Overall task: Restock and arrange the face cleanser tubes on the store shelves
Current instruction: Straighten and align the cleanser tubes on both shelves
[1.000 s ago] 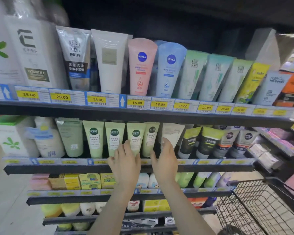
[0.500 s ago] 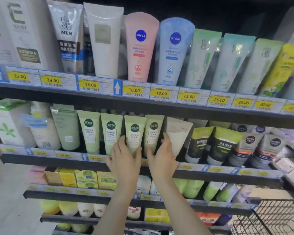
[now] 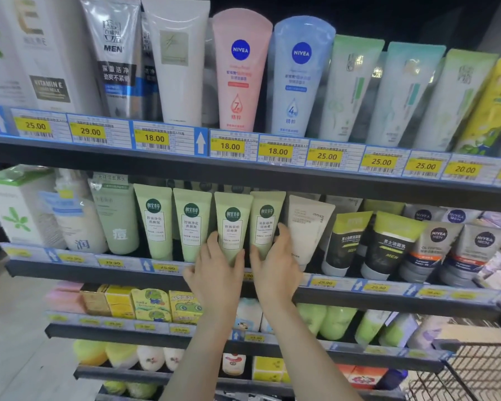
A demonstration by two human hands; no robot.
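Tall store shelves [image 3: 243, 175] packed with upright tubes behind yellow price tags [image 3: 154, 138]; wire cart [image 3: 472, 377] at lower right. On second shelf [image 3: 99, 270], row of four pale green face cleanser tubes [image 3: 192, 224], standing caps down beside a white tube [image 3: 307, 224]. Left hand [image 3: 217, 273] curled round third green tube [image 3: 233, 227] at its base; right hand [image 3: 275, 267] curled round fourth green tube [image 3: 265, 221] likewise
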